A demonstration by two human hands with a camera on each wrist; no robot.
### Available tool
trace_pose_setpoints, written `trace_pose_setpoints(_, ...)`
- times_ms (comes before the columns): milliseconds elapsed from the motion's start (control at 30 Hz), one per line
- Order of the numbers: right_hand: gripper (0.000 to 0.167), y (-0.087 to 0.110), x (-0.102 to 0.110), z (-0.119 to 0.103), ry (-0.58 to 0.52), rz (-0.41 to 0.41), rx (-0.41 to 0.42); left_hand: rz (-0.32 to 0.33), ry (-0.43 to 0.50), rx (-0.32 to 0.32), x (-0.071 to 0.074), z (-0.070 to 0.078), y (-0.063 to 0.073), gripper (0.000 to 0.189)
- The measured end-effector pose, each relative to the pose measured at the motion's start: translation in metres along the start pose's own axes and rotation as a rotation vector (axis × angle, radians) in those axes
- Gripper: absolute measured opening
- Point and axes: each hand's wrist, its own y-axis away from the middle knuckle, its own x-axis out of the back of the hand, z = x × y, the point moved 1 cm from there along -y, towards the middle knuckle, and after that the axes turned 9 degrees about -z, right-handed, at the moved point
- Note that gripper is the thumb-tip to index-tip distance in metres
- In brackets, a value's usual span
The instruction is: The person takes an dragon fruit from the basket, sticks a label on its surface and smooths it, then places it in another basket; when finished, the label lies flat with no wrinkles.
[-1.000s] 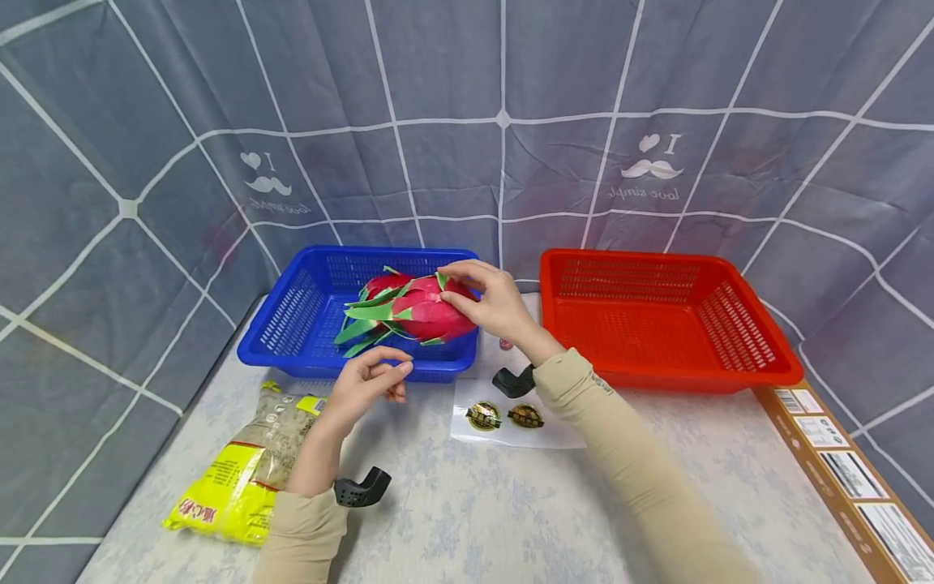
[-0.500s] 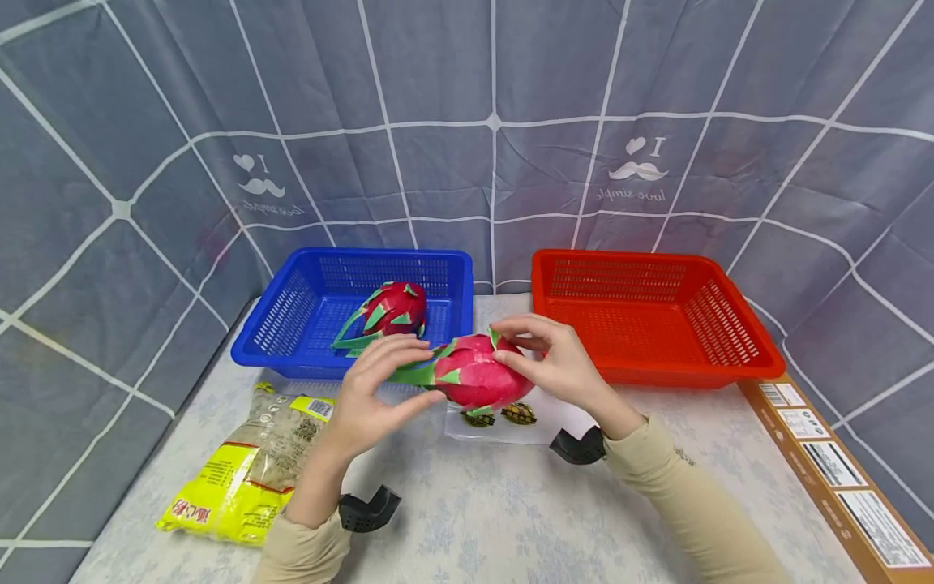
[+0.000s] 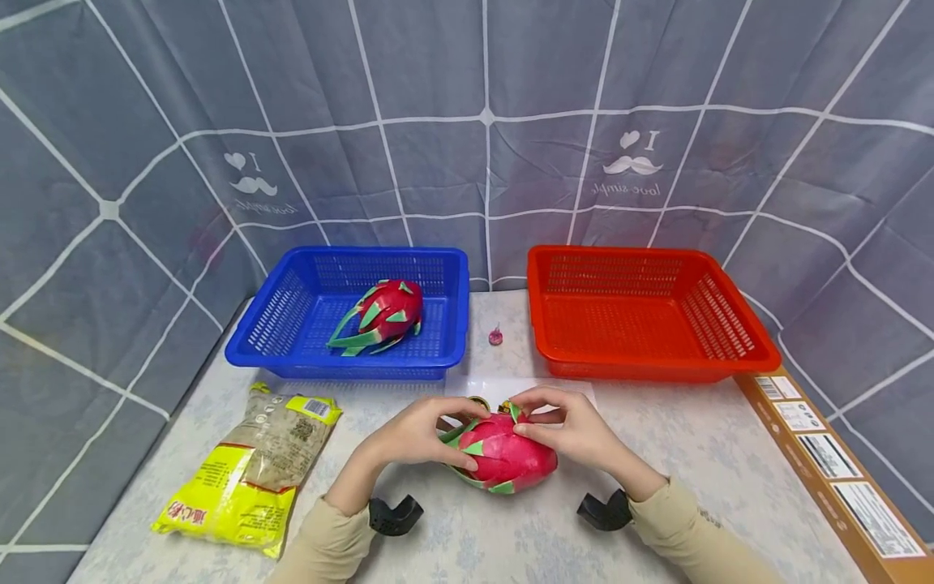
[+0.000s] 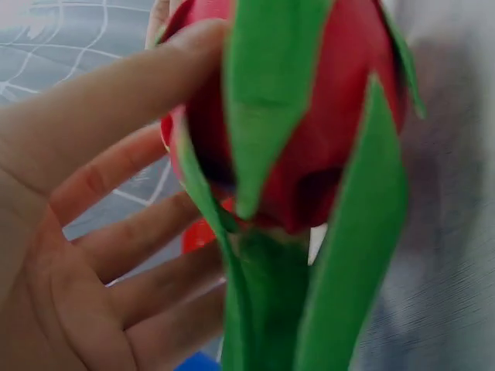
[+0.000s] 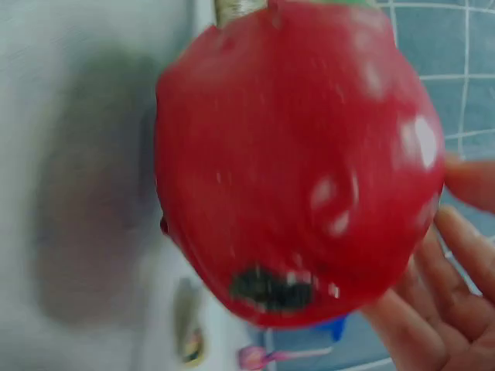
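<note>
A second dragon fruit point(image 3: 381, 315) lay in the blue basket point(image 3: 272, 345); the red basket point(image 3: 657, 365) stood to its right, and a yellow bag point(image 3: 248, 474) lay at the left. Near the worktop's point(image 3: 730, 470) front edge, both hands gripped a dragon fruit point(image 3: 505, 458): the left hand point(image 3: 416, 434) curled round its leafy end, the right hand point(image 3: 572, 426) round its rounder end. Its long axis ran left to right, leaves pointing left. Bare worktop lay between fruit and baskets.
</note>
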Motion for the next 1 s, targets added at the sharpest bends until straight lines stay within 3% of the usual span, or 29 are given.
trace_pose_setpoints(133,0.032,0.003,-0.002,0.013,-0.014,-0.059,0.021,-0.067,0.012,0.023,-0.005,-0.005,-0.002,0.055)
trace_pose_setpoints(333,0.036,0.008,-0.002,0.023,0.102,-0.176,0.127,-0.139,0.028,0.019,-0.006,-0.007,0.0,0.065)
trace_pose_setpoints(500,0.051,0.014,-0.001,0.028,0.109,-0.256,0.062,-0.187,0.1,0.024,-0.004,-0.009,0.003,0.062)
trace_pose_setpoints(600,0.05,0.014,0.002,0.029,0.062,-0.273,0.041,-0.195,0.137,0.029,-0.002,-0.011,0.003,0.057)
trace_pose_setpoints(833,0.036,0.003,0.02,0.029,0.062,-0.267,0.06,-0.173,0.176,0.021,0.002,-0.015,0.005,0.051)
trace_pose_setpoints(933,0.035,-0.004,0.026,0.03,0.085,-0.221,0.032,-0.107,0.24,0.016,0.004,-0.019,0.004,0.045)
trace_pose_setpoints(1000,0.034,-0.009,0.029,0.033,0.081,-0.179,0.001,-0.026,0.277,0.02,0.004,-0.023,0.002,0.04)
